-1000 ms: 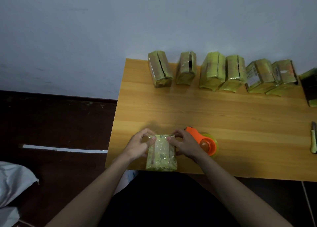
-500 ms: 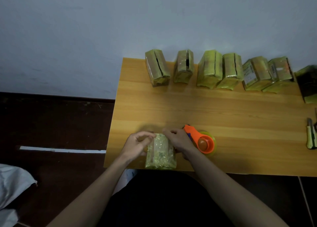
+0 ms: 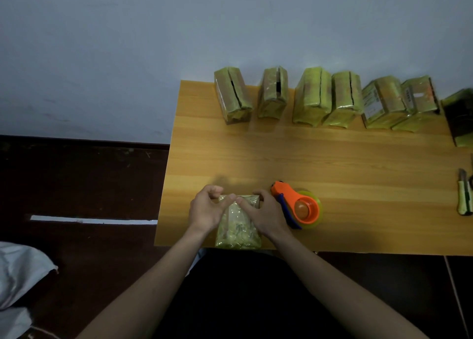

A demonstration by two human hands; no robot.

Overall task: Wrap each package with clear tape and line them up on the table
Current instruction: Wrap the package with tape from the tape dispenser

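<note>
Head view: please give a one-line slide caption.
Both hands hold a package beside the tape dispenser.

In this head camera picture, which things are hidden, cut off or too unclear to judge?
- Package under both hands: the left hand and right hand cover its far end, so any tape there is unseen.
- Dark package at the right edge: cut off by the frame.
- Utility knife: partly cut off by the right edge.
- Labels on the row of packages: too small to read.
- Tape dispenser: how much tape is left cannot be told.
</note>
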